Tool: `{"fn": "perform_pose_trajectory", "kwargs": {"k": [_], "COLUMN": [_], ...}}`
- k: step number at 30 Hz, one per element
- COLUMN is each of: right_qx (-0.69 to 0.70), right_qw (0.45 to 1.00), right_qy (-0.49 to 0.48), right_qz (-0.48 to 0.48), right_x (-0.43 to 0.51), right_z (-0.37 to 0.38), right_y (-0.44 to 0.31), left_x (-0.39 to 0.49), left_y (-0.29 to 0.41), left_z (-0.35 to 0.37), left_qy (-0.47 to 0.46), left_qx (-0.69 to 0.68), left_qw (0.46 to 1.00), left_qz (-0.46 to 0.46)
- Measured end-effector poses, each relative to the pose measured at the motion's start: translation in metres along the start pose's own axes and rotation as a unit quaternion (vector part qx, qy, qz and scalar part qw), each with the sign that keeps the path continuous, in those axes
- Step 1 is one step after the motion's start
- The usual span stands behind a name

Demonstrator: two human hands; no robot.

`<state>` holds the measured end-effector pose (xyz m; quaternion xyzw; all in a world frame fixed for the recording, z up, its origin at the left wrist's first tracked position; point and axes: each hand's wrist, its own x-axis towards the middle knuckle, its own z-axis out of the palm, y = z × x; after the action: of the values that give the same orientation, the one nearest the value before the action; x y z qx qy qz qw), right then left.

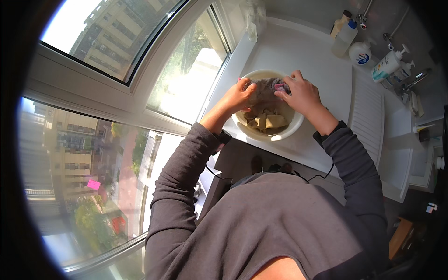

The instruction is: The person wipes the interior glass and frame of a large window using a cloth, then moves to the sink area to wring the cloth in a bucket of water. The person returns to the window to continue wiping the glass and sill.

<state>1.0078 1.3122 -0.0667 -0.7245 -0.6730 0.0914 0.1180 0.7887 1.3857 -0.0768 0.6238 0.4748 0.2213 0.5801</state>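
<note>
A white plastic basin [296,126] stands on the white counter near its front edge. Between my two hands a wet grey cloth [263,87] with pink edging is stretched over the far half of the basin. My left hand [241,95] grips its left end and my right hand [300,91] pinches its right end, where a pink patch shows. Below the cloth, murky brownish water fills the basin. A tan cloth [269,120] lies crumpled in that water, close to the near rim. The lower part of the tan cloth is hidden.
Along the wall stand a blue-capped bottle [344,39], a white pump bottle [360,52] and another pump bottle [386,66]. A ribbed washboard slope [365,115] and a sink with a metal faucet [418,78] lie to the right. Window frames [140,105] border the left.
</note>
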Motion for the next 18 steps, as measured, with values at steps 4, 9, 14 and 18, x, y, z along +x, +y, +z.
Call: {"fn": "perform_pose_trajectory", "kwargs": {"k": [4,9,14,18], "right_qx": [-0.041,-0.076,-0.05,-0.001], "right_qw": [0.98,0.978,0.974,0.976], "right_qy": [0.087,-0.105,-0.18,-0.147], "right_qz": [-0.174,-0.163,-0.13,-0.158], "right_x": [-0.002,0.007,0.013,0.015], "right_z": [0.022,0.059,0.062,0.056], "right_y": [-0.01,-0.019,-0.012,-0.013], "left_x": [-0.005,-0.006,-0.01,-0.015], "left_y": [0.0,-0.003,-0.003,0.014], "left_z": [-0.001,0.005,0.01,0.015], "left_qy": [0.04,0.043,0.051,0.056], "left_qx": [0.191,0.213,0.194,0.027], "left_qw": [0.978,0.968,0.963,0.981], "left_qz": [0.071,0.128,0.179,0.186]}}
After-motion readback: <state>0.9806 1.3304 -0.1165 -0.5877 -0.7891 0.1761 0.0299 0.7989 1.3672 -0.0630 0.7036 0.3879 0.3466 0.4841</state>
